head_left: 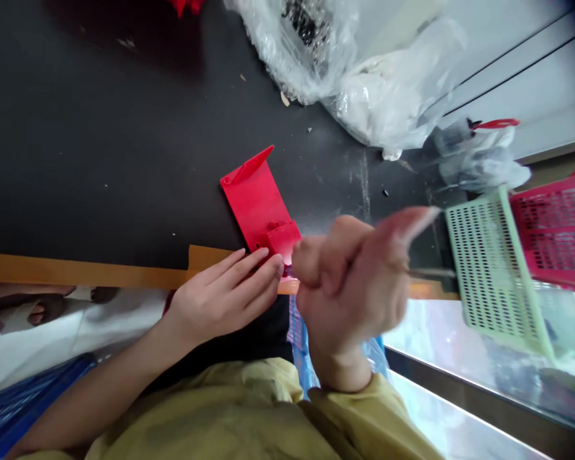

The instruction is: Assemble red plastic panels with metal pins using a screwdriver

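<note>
A black counter (100, 160) with a wooden edge strip (76, 271) runs across the view from the head camera, and a clear plastic bag of bubble wrap (354, 70) sits at its far side. Off to the right stand a pale green perforated basket (493, 275) and a pink basket (556, 223). A red plastic part (256, 204) lies flat on the counter near the edge, with a raised block at its near end. The left hand (225, 300) rests open over that end, fingers extended and fingertips on the block. The right hand (349, 287), blurred and just beside it, is curled closed. A thin metal rod (431, 273) pokes out past the fist toward the green basket, but the blur hides whether it is gripped. Mustard sleeves (345, 415) show below.
</note>
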`<action>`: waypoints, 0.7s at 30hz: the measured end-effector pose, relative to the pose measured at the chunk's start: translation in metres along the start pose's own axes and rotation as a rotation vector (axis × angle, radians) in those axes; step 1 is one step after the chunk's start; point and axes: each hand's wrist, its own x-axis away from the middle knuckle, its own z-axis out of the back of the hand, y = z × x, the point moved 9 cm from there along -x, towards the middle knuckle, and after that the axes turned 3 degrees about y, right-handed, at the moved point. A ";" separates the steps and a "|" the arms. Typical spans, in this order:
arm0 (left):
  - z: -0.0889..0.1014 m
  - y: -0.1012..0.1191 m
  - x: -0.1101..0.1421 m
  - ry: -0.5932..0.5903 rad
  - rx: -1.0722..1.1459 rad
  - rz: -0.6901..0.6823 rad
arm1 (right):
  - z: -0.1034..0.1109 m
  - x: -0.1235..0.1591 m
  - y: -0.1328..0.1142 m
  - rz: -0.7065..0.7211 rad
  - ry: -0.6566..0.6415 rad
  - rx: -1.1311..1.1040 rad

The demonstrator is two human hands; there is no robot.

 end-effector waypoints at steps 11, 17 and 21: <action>-0.002 0.006 0.004 -0.010 -0.157 -0.021 | 0.035 -0.026 -0.022 0.073 0.108 -0.432; -0.006 0.005 0.003 -0.077 -0.206 0.019 | 0.052 -0.026 -0.019 0.112 0.072 -0.531; -0.008 0.006 0.004 -0.094 -0.232 0.017 | 0.035 -0.026 0.003 0.045 0.007 -0.466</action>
